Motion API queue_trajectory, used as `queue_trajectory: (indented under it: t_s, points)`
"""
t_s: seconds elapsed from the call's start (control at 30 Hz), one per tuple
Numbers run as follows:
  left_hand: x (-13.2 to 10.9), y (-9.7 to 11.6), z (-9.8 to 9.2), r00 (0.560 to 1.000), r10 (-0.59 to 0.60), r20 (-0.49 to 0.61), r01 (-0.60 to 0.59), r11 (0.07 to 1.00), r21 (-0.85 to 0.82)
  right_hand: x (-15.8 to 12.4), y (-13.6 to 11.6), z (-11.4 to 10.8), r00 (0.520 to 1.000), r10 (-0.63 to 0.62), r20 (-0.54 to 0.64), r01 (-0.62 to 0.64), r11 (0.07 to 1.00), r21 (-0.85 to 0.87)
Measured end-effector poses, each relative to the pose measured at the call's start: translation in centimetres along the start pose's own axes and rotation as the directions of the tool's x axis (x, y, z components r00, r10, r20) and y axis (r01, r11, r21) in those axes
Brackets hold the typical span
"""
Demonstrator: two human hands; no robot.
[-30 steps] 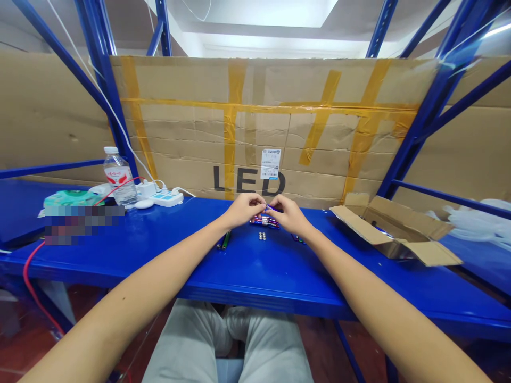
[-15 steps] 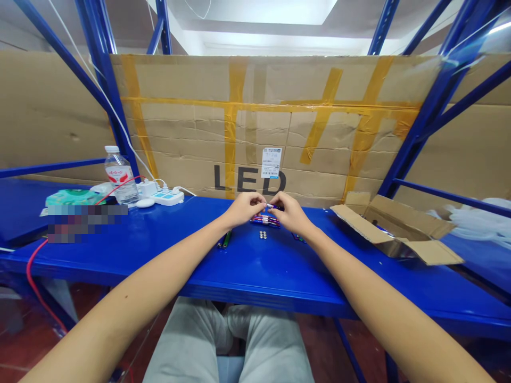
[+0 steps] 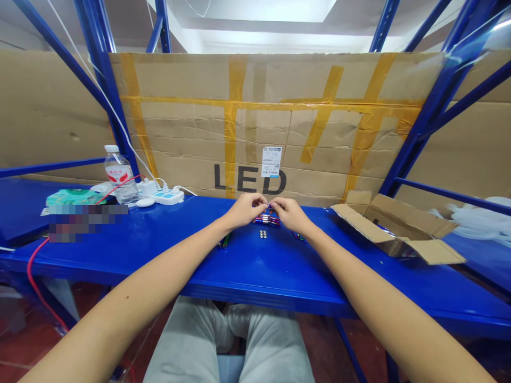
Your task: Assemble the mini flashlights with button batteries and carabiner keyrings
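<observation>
At the centre of the frame I observe a slim, dark purple-blue, glossy piece (image 3: pixel 270 206), raised above the blue painted worktop (image 3: pixel 255 266) and mostly hidden by fingers. The left hand (image 3: pixel 244 210) is pinched, thumb against forefinger, on its one end; the right hand (image 3: pixel 293 214) is likewise closed on the other, fingertips nearly meeting.

Just below, a row of shiny purple-red sticks with silver bands (image 3: pixel 266 219) lies on the worktop; nearer the lower edge sit small round silver-coloured pieces (image 3: pixel 263 234). Green and dark slim sticks (image 3: pixel 224 242) lie beside the left forearm. An open brown cardboard box (image 3: pixel 423 247) stands at right of frame.

Assessment: the held piece should prove light and stiff, its glossy surface probably slippery, with little sign of fragility. Soundest hold: thumb and forefinger around the barrel, close to each end. Material not determinable.
</observation>
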State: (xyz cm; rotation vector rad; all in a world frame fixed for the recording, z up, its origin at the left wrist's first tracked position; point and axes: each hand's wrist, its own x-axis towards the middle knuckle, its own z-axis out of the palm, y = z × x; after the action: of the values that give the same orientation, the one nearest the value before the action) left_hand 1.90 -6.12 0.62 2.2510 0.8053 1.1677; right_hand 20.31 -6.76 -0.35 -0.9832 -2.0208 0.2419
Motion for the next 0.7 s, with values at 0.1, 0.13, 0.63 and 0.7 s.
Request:
queue_trajectory:
  t_s: [0.1, 0.13, 0.63, 0.7]
  points:
    - [0.0, 0.1, 0.1, 1.000, -0.017, -0.008, 0.017, 1.000, 0.003, -0.1, 0.3, 0.2, 1.000, 0.018, -0.007, -0.018, 0.997, 0.077]
    - [0.0, 0.1, 0.1, 1.000, -0.028, -0.004, 0.028, 1.000, -0.002, -0.1, 0.4, 0.2, 1.000, 0.022, -0.013, -0.021, 0.995, 0.102]
    - [0.2, 0.0, -0.1, 0.998, -0.055, 0.026, 0.057, 0.992, -0.114, -0.4, -0.2, 0.4, 0.999, -0.036, -0.023, 0.035, 0.999, -0.041]
    - [0.2, 0.1, -0.1, 0.999, -0.036, 0.004, 0.037, 0.997, -0.074, -0.3, -0.4, 0.5, 0.999, -0.031, -0.011, 0.030, 0.998, -0.057]
